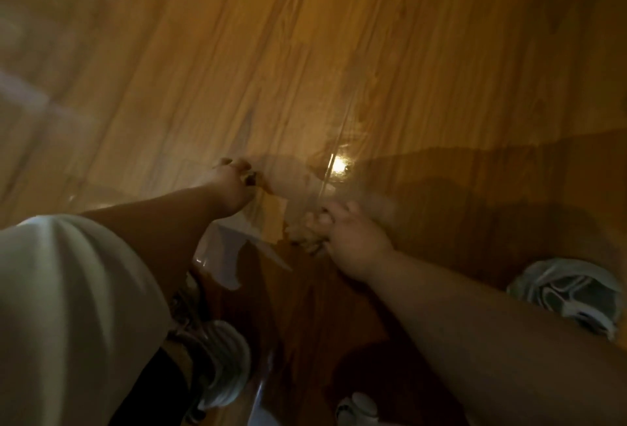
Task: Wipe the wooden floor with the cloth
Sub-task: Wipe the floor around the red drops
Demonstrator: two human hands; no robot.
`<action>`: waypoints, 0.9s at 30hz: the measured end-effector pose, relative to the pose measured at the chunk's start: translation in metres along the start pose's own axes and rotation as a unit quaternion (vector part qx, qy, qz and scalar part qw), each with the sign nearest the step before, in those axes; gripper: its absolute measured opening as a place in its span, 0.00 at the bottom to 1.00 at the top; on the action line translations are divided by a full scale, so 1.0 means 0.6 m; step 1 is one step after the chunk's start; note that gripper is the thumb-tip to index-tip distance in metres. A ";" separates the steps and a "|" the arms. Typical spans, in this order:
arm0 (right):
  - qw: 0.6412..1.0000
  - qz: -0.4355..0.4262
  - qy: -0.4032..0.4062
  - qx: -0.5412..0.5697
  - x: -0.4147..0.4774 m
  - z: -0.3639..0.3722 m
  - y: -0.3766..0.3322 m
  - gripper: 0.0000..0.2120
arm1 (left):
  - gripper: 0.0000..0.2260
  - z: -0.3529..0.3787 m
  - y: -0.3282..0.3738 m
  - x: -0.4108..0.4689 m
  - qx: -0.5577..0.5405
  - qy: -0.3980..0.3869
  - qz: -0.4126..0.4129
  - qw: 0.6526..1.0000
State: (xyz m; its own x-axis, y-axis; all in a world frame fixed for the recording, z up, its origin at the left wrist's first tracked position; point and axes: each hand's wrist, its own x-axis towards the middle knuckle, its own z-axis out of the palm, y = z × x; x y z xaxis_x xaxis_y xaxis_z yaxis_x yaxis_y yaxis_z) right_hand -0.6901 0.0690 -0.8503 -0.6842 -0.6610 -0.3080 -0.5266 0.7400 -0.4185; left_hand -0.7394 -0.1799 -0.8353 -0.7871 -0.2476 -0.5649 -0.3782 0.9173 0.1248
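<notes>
The view is motion-blurred. Glossy orange-brown planks make up the wooden floor (390, 52). Low over it, my left hand (230, 184) and my right hand (353, 242) both reach down, fingers closed. A pale beige cloth (291, 181) appears as a smeared shape stretched between them. My left hand pinches its far edge. My right hand bunches its near part at the fingers. Whether the cloth lies flat on the boards or is slightly lifted cannot be told.
A bright light glare (339, 164) shines on the floor just beyond the cloth. A white patch (227, 252) shows under my left forearm. My grey shoes (220, 361) (570, 293) stand on the boards below, and my white sleeve (68, 307) fills the lower left.
</notes>
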 end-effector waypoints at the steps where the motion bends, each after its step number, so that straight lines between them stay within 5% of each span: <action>1: 0.999 0.021 0.022 -0.016 0.005 -0.010 0.022 0.21 | 0.25 -0.004 -0.007 0.010 0.008 -0.005 0.004 1.000; 3: 0.985 0.143 0.096 -0.004 0.016 -0.036 0.092 0.16 | 0.30 -0.009 -0.017 0.030 0.030 -0.021 0.012 0.999; 5: 0.928 0.326 0.169 0.058 0.018 -0.075 0.174 0.15 | 0.35 -0.011 -0.022 0.048 0.046 -0.041 0.021 0.998; 8: 0.834 0.532 0.138 0.052 0.030 -0.103 0.218 0.22 | 0.41 -0.011 -0.035 0.057 0.062 -0.060 0.027 0.996; 10: 0.838 0.520 0.149 0.062 0.060 -0.088 0.170 0.25 | 0.38 -0.014 -0.045 0.062 0.048 -0.030 0.045 0.997; 13: 0.943 0.313 0.106 0.041 0.098 -0.031 0.044 0.26 | 0.31 -0.022 -0.061 0.066 -0.037 0.047 0.035 0.998; 15: 0.982 0.167 0.069 0.048 0.112 -0.002 -0.034 0.27 | 0.31 -0.031 -0.072 0.075 -0.027 0.048 0.019 0.998; 19: 0.997 0.031 0.029 0.065 0.125 -0.008 -0.050 0.24 | 0.32 -0.049 -0.079 0.093 -0.003 0.011 0.002 1.000; 22: 0.982 0.165 0.066 0.068 0.146 -0.057 0.027 0.19 | 0.28 -0.055 -0.082 0.098 0.003 0.026 0.011 1.000; 25: 0.891 0.426 0.129 0.095 0.138 -0.117 0.128 0.18 | 0.28 -0.056 -0.087 0.096 0.002 0.031 0.025 0.999; 27: 0.839 0.532 0.089 0.069 0.113 -0.145 0.186 0.22 | 0.28 -0.053 -0.088 0.097 0.009 0.030 0.034 0.999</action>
State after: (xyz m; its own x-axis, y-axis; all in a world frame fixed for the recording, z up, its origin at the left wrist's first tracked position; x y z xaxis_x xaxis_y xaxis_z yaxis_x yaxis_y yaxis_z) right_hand -0.8392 0.1174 -0.8436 -0.8007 0.4028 -0.4435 0.4856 0.8699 -0.0866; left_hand -0.7809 -0.2528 -0.8489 -0.8387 -0.2014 -0.5061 -0.3137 0.9382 0.1465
